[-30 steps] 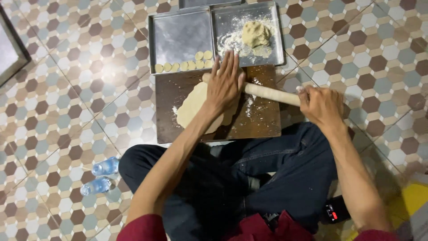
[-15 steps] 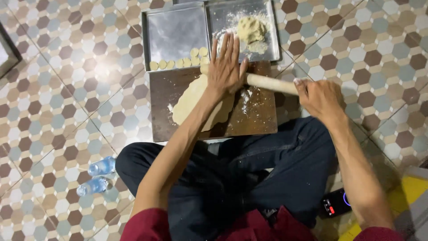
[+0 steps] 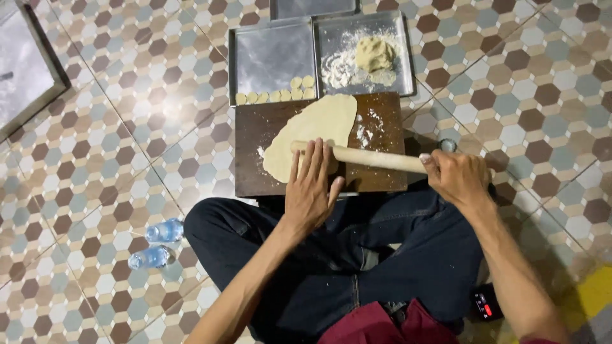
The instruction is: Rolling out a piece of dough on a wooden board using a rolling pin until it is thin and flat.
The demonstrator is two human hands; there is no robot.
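One sheet of pale dough (image 3: 313, 132) lay stretched across the dark wooden board (image 3: 382, 175) on the floor, running from the board's far edge down toward the near left, with loose flour dusted beside it. Across its near end rested a wooden rolling pin (image 3: 373, 157). The left hand (image 3: 311, 188) lay flat and open over the pin's left part, fingers spread, palm pressing down; the right hand (image 3: 456, 178) was closed around the pin's right end, past the board's edge. The two hands were well apart.

To my eye, even rolling would call for equal weight from both hands, the pin kept square to the sheet, and enough flour under it to stop sticking where the dough looked thinnest.

Just beyond the board sat two shallow metal trays side by side. The left tray (image 3: 271, 54) held a row of small round dough discs (image 3: 275, 94) along its near rim; the right tray (image 3: 395, 44) held a lump of dough (image 3: 373, 53) in scattered flour. A third tray's edge showed further off.

On the patterned hexagon-tile floor (image 3: 95, 159), near the person's left knee, lay two small clear plastic bottles (image 3: 158, 242) with bluish wrappers, on their sides. By the right thigh sat a small dark device (image 3: 484, 304) with a red mark.
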